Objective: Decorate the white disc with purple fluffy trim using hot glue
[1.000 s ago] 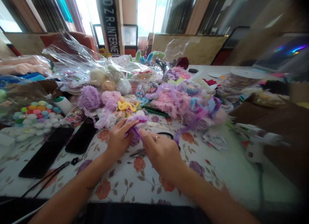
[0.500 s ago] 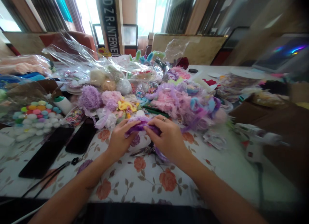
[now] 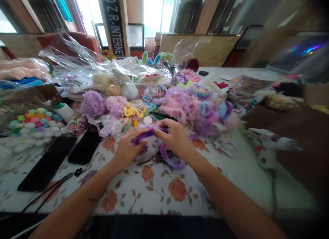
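Note:
Fuzzy purple yarn (image 3: 141,137) stretches between my two hands at the middle of the table. My left hand (image 3: 126,147) grips its left part, thumb below and fingers above. Fingers of my right hand (image 3: 172,134) pinch the yarn at its upper right. A loop of the same purple colour hangs below my right hand and rests on the cloth. Partly under that loop lie dark-handled scissors (image 3: 153,159), blades pointing left. Just beyond the hands is a small white disc (image 3: 147,120).
Pink and lilac yarn (image 3: 177,103) is heaped behind the hands, with plastic bags further back. Two black phones (image 3: 47,163) and colourful pompoms (image 3: 34,126) are on the left. A white glue gun (image 3: 267,146) and brown cardboard (image 3: 290,129) are at the right.
My right hand has shifted slightly up and left along the yarn. More of the purple loop now shows below it. The whole view has moved slightly.

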{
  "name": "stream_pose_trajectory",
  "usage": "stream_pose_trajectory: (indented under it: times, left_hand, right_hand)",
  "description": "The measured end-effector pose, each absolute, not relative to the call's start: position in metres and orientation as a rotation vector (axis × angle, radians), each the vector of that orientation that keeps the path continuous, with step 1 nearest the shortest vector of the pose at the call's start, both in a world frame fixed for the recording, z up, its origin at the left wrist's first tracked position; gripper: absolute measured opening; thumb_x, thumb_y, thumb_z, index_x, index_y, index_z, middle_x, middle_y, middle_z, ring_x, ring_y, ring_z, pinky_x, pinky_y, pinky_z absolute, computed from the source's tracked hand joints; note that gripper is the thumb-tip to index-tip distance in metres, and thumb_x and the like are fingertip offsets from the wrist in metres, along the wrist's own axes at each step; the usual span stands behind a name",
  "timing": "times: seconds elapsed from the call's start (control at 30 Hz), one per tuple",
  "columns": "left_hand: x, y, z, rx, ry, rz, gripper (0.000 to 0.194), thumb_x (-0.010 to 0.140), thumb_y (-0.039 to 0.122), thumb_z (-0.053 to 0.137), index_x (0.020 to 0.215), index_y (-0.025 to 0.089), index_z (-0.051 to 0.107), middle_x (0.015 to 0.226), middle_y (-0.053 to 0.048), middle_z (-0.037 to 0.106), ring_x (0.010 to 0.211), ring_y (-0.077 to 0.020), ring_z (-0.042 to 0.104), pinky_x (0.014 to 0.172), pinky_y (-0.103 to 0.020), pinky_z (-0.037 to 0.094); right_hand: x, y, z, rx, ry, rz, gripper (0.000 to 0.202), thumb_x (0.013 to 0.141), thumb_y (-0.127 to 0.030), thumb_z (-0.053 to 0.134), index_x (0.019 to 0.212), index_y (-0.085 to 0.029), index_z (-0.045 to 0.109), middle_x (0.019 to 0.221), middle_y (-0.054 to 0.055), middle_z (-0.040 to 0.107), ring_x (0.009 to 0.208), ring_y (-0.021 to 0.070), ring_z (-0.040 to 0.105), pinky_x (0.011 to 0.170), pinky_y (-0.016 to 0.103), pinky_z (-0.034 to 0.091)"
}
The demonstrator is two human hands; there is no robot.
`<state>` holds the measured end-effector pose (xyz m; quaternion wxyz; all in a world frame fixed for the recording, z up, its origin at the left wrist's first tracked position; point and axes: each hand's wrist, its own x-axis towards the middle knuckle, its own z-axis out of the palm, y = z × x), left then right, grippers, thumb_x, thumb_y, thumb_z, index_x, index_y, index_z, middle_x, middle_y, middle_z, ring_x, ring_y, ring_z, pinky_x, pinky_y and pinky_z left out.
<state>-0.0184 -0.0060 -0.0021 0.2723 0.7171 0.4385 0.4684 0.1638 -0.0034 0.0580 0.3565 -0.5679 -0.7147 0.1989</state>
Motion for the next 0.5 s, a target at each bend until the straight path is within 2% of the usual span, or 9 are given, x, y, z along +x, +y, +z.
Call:
stream_pose_trajectory:
  times: [0.27, 0.5]
  left_hand:
    - [-0.018, -0.007, -0.002, 1.835, 1.150, 1.220, 0.035, 0.078, 0.023, 0.073, 0.113, 0.025, 0.071, 0.119, -0.005, 0.070, 0.115, -0.0248, 0.062, 0.105, -0.039, 0.045]
    - [-0.020, -0.007, -0.004, 1.795, 1.106, 1.174, 0.039, 0.081, 0.026, 0.072, 0.120, 0.027, 0.067, 0.126, -0.004, 0.065, 0.120, -0.0245, 0.057, 0.107, -0.036, 0.042]
  right_hand:
    - [0.163, 0.002, 0.053, -1.479, -1.885, 0.432, 0.017, 0.078, -0.019, 0.062, 0.065, -0.019, 0.052, 0.068, 0.001, 0.059, 0.068, 0.0157, 0.054, 0.064, 0.026, 0.036]
    - [0.166, 0.009, 0.049, -1.456, -1.865, 0.532, 0.016, 0.075, -0.019, 0.064, 0.063, -0.018, 0.053, 0.067, 0.000, 0.058, 0.065, 0.0148, 0.053, 0.063, 0.026, 0.037]
